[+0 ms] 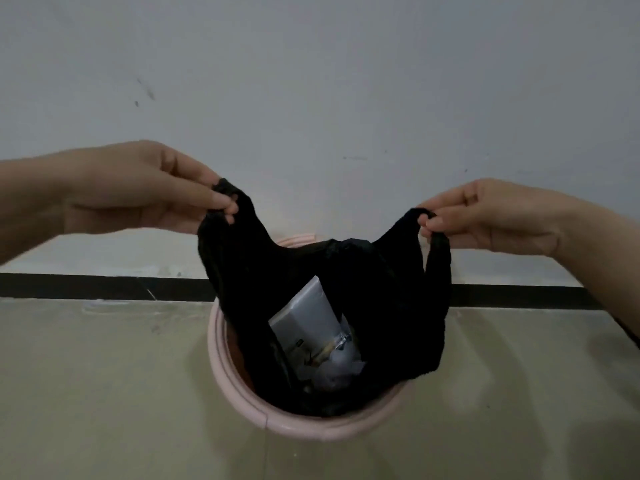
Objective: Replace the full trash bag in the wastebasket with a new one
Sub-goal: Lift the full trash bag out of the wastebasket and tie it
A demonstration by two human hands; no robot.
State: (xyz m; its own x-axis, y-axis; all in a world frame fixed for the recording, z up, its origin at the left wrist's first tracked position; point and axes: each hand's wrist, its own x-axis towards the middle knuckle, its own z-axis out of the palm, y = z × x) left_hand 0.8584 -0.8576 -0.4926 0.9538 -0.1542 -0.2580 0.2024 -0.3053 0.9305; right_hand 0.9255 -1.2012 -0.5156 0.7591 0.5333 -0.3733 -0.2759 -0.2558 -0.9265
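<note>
A black trash bag (388, 306) sits in a round pink wastebasket (239, 407) on the floor, its two handle loops pulled up and apart above the rim. My left hand (138, 192) pinches the left loop and my right hand (491, 216) pinches the right loop. Through the bag's open mouth I see trash: a grey-white carton (304, 317) and crumpled white paper (339, 368). The lower part of the bag is hidden inside the basket.
The basket stands close to a pale wall (311, 81) with a black skirting strip (104, 287) along its foot. Beige tiled floor (104, 393) stretches to both sides and in front of the basket.
</note>
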